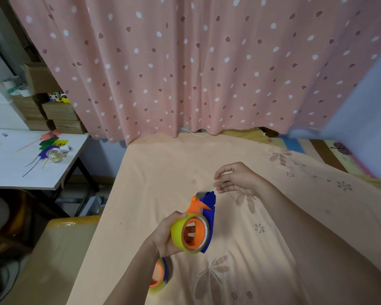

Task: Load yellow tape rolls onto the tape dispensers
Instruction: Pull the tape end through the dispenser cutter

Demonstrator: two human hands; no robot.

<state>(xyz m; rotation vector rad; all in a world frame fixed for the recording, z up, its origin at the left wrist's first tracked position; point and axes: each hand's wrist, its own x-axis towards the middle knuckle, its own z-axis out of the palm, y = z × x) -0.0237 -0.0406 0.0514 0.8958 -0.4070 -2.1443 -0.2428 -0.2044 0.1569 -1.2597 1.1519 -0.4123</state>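
My left hand [164, 235] grips a yellow tape roll [178, 233] that sits on the orange hub of a blue and orange tape dispenser [206, 209], held above the bed. The dispenser's cutter end points away from me. My right hand [237, 178] hovers just beyond that cutter end, fingers apart and curled, holding nothing I can see. A second dispenser with a yellow roll [160, 275] lies on the sheet under my left forearm, partly hidden by it.
An orange flowered sheet [262, 249] covers the bed. A pink dotted curtain [196, 62] hangs behind it. To the left stands a white table [20, 170] with coloured sticks and a small jar. Cardboard boxes [59, 113] are stacked beyond it.
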